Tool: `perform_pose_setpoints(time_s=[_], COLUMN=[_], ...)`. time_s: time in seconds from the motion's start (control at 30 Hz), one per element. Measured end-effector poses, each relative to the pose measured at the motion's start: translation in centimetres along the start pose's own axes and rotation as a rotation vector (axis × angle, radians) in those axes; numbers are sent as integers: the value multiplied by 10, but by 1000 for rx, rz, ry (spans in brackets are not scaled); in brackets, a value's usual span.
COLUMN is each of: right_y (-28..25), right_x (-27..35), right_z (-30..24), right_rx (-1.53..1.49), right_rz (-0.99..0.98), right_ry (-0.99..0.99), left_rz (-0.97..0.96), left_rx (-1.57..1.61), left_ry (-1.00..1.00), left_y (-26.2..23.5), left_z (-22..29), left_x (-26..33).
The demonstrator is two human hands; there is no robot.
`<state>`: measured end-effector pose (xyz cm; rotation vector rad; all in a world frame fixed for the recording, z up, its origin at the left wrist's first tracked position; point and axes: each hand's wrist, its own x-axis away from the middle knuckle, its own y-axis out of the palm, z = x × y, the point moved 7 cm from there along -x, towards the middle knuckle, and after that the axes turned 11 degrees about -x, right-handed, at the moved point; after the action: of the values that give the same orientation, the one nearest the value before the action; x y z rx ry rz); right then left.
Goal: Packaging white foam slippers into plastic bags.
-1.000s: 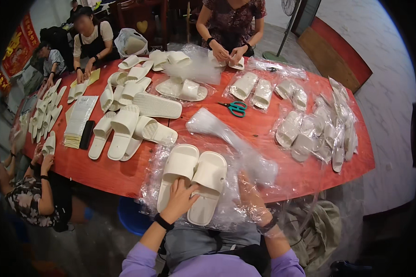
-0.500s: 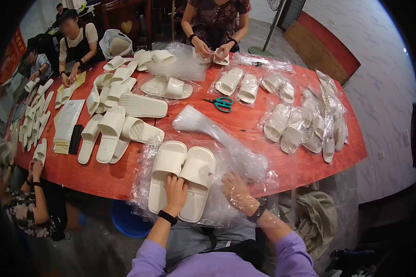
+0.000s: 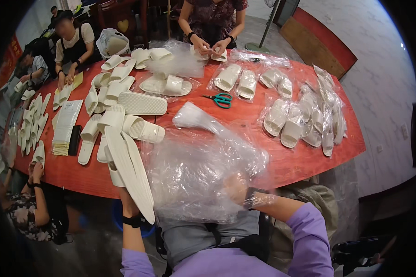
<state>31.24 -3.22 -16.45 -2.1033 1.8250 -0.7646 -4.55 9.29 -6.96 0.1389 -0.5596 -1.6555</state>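
Observation:
My left hand (image 3: 126, 197) is closed around a pair of white slippers (image 3: 133, 173), held together on edge with a ribbed sole towards me. The slippers hide most of its fingers. In front of me, a stack of clear plastic bags (image 3: 182, 182) lies at the table's near edge. My right hand (image 3: 235, 187) is at the right side of these bags, seemingly under the film. Motion and glare smear its fingers. Just beyond lies a bunched length of clear plastic (image 3: 196, 117).
Loose white slippers (image 3: 145, 103) pile up at left, beside a packet of flat bags (image 3: 68, 125) and a black box (image 3: 75, 140). Bagged slippers (image 3: 291, 134) lie at right. Green-handled scissors (image 3: 223, 100) rest mid-table. Other people work across and at left; a blue bucket (image 3: 145, 230) stands below.
My left hand has lifted the slippers off the bags, turned them on edge and moved them left. The bag stack is now uncovered. My right hand stays near the bags' right side.

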Motion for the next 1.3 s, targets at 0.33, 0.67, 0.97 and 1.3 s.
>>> perform_pose_setpoints(time_s=[0.33, 0.67, 0.97, 1.3], right_y=[23, 4, 35, 21], right_x=[-21, -31, -53, -61], right_z=[-137, -146, -134, -80], right_rx=[1148, 437, 946, 584], right_rz=[-402, -14, -151, -119], right_ry=[-672, -291, -203, -371], left_rz=[54, 43, 452, -439], left_rx=[-153, -50, -590, -596], left_ry=[128, 20, 379, 99], left_y=[21, 13, -76, 192], left_z=[21, 10, 103, 22], left_x=[8, 1, 90, 134])
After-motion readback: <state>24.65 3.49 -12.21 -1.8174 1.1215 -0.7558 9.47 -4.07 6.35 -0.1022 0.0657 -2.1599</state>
